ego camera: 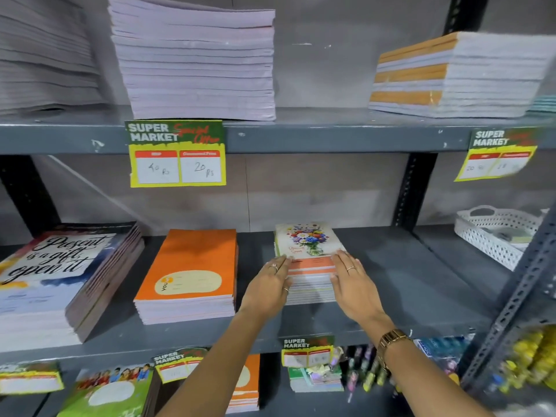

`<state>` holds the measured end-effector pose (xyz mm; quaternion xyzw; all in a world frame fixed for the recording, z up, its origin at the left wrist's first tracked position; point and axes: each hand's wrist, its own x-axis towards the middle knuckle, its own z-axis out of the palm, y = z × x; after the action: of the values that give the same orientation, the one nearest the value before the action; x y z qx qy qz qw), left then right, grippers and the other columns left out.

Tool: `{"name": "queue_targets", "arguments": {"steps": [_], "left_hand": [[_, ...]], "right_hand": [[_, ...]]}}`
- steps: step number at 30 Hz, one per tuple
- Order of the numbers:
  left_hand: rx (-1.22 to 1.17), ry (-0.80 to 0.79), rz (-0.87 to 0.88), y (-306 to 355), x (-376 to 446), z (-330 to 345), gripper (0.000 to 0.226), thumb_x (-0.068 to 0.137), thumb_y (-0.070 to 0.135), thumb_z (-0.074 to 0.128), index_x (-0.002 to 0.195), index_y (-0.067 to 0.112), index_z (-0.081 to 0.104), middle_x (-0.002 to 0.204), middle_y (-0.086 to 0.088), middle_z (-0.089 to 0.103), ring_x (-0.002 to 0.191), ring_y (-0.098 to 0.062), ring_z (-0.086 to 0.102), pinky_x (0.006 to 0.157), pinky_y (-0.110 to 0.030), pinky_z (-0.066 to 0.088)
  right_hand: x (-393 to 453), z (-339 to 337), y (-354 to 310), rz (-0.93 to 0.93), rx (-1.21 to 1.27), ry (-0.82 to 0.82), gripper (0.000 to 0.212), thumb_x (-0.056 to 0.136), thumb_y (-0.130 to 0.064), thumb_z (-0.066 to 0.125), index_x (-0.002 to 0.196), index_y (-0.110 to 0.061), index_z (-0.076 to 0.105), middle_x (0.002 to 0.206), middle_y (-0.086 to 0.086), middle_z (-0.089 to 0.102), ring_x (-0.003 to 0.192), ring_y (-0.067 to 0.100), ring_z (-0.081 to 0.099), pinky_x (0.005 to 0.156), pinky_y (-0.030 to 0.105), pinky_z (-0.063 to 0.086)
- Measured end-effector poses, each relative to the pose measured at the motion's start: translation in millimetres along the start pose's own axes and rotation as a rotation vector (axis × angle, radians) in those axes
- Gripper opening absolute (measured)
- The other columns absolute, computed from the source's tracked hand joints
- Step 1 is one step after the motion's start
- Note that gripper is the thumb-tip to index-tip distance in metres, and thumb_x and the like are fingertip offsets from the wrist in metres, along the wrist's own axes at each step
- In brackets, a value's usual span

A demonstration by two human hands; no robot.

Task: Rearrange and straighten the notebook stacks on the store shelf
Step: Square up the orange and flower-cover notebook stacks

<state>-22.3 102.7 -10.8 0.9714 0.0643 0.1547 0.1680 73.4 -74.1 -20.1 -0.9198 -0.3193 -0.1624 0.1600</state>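
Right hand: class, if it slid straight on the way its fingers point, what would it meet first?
The right hand points up-left, already against the floral notebook stack, so it would probably press into that stack's right edge first; contact depth is hard to judge.

single head cam, wide-angle, faces fwd and slightly down at the middle shelf [391, 266] from close range, upper shelf edge abt eye level, lower shelf at frame bottom, both forearms reaching in.
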Motion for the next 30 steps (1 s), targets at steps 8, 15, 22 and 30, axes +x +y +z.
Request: {"name": "queue_targets", "arguments": {"steps": [8,15,22,30], "left_hand": [[0.011,-0.125,-0.057,6,12,4,0.051,0.097,0.026,0.034,0.145,0.022,0.015,0.157,0.003,0.015,0.138,-0.023,0.027,0.108,-0.039,0.037],[-0.044,-0.106,-0.143,3,9,4,0.048,0.097,0.022,0.037,0.143,0.025,0.023,0.155,0.007,0.022,0.128,-0.023,0.045,0.103,-0.039,0.044],[-0.110,-0.105,-0.191,5,10,7,0.050,0.096,0.013,0.040,0.143,0.021,0.024,0.154,0.002,0.027,0.129,-0.025,0.042,0.106,-0.040,0.040],[-0.100,-0.094,-0.212,7,7,12,0.051,0.096,0.016,0.038,0.143,0.022,0.020,0.154,-0.001,0.027,0.126,-0.028,0.046,0.104,-0.042,0.041]], "right_hand": [[10,3,6,-0.007,0.041,-0.088,0.047,0.101,-0.027,0.031,0.145,-0.013,0.027,0.154,0.002,0.028,0.143,0.015,0.019,0.116,0.032,0.024],[8,6,1,0.025,0.041,-0.023,0.041,0.100,-0.025,0.036,0.141,-0.016,0.038,0.149,-0.002,0.039,0.141,0.012,0.025,0.109,0.029,0.038],[9,9,2,0.015,0.033,0.014,0.038,0.099,-0.016,0.042,0.137,-0.017,0.046,0.144,-0.002,0.047,0.138,0.012,0.032,0.107,0.029,0.041],[10,8,9,-0.034,0.026,0.015,0.042,0.095,-0.005,0.047,0.134,-0.019,0.049,0.142,-0.003,0.050,0.136,0.010,0.037,0.107,0.028,0.041]]}}
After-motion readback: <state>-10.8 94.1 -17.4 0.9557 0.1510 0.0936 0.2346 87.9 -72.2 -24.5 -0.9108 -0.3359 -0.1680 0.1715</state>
